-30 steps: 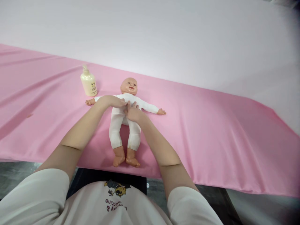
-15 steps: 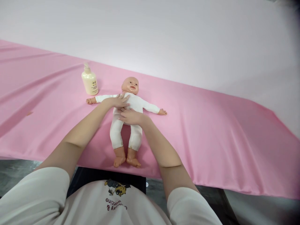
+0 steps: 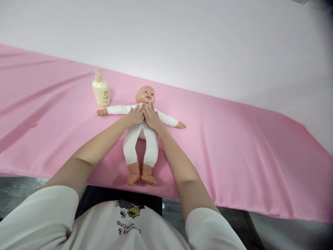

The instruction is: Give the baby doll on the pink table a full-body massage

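Note:
A baby doll (image 3: 145, 145) in a white body suit lies on its back, arms spread to both sides, its head away from me and its bare feet toward me. My left hand (image 3: 136, 114) rests flat on the left part of its chest, fingers stretched toward the neck. Beside it my right hand (image 3: 151, 116) lies flat on the chest too, fingertips just below the doll's chin. The two hands lie side by side, close together at the thumbs, and cover most of the doll's chest. Neither grips anything.
A cream pump bottle (image 3: 101, 92) stands upright beyond the doll's outstretched arm on the left. Pink cloth (image 3: 234, 149) with soft folds covers the table, and its front edge runs close to the doll's feet. A pale wall (image 3: 166, 41) rises behind the table.
My right hand has moved up from the doll's belly to its chest, with its fingers now pointing toward the chin. My left hand has turned slightly and stays on the chest.

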A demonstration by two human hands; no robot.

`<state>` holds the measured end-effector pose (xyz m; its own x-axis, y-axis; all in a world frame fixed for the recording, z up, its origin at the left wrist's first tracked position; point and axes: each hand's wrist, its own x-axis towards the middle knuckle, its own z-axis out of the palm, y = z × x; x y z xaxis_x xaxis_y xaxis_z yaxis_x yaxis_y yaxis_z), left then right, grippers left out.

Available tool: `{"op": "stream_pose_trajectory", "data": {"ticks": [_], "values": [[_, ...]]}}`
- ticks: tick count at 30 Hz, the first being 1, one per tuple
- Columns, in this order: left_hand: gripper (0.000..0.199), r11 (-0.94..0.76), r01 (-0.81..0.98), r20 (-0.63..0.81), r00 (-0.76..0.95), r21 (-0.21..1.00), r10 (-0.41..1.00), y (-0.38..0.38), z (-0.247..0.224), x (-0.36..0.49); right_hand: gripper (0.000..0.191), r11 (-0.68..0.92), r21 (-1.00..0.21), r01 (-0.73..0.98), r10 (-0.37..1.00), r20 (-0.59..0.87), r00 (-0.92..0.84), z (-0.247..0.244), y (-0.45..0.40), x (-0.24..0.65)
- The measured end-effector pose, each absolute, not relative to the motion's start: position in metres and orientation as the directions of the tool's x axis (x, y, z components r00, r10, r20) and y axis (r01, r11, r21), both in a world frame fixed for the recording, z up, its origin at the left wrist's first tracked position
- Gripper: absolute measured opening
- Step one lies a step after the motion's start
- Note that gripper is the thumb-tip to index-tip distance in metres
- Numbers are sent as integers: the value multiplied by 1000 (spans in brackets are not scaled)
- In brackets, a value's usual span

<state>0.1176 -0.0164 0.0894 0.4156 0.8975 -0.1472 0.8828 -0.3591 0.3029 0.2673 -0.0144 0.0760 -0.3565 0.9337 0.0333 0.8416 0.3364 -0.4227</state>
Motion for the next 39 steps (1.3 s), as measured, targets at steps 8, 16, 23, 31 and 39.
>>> {"op": "stream_pose_trajectory", "data": {"ticks": [8,16,23,31,39], "values": [[69,-145,933,3,152,331,988,16,59,81,72,90,-372,924,996,12,-92,41,22,303],[62,-137,951,169,91,278,981,15,44,72,54,63,-202,977,984,175,-27,23,33,330],[66,-231,934,156,194,273,969,3,38,62,56,150,-214,965,954,288,-85,6,26,332],[67,-288,922,265,219,258,939,1,11,48,63,243,-196,950,935,307,-176,-7,13,345],[66,-350,903,229,296,248,927,-17,0,36,70,267,-188,945,951,213,-226,-16,-9,359]]}}
